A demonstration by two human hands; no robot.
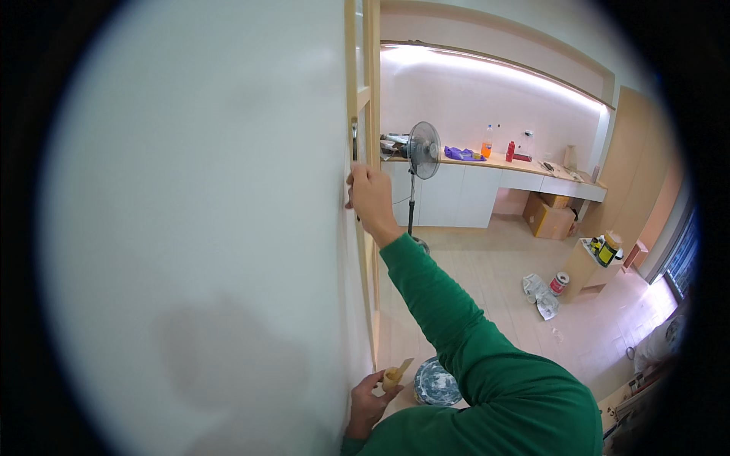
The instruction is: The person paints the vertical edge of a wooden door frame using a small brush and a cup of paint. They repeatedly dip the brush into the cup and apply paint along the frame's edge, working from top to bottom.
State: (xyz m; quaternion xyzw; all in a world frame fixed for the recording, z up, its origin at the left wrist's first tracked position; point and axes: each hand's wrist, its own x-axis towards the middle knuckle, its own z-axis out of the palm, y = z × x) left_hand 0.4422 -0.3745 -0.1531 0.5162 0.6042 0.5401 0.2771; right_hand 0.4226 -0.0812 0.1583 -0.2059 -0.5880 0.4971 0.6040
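My right hand [370,196], in a green sleeve, is raised to the edge where the white wall [199,171] meets the light wooden door frame [365,97]. Its fingers are curled against that edge, and whether they pinch something small is hidden. Just above it, a metal fitting [355,137] is set in the wood. Low down, close to the wall, my left hand [368,402] grips a small yellowish cup [392,379]. A flat stick [406,366] leans out of the cup's mouth.
A round, paint-smeared lid or bucket top [436,382] lies below my right arm. Beyond the frame stands a pedestal fan [424,151] before a long counter [524,165] with bottles. A paint can [559,283], crumpled sheeting [539,296] and cardboard boxes [550,219] sit on the floor.
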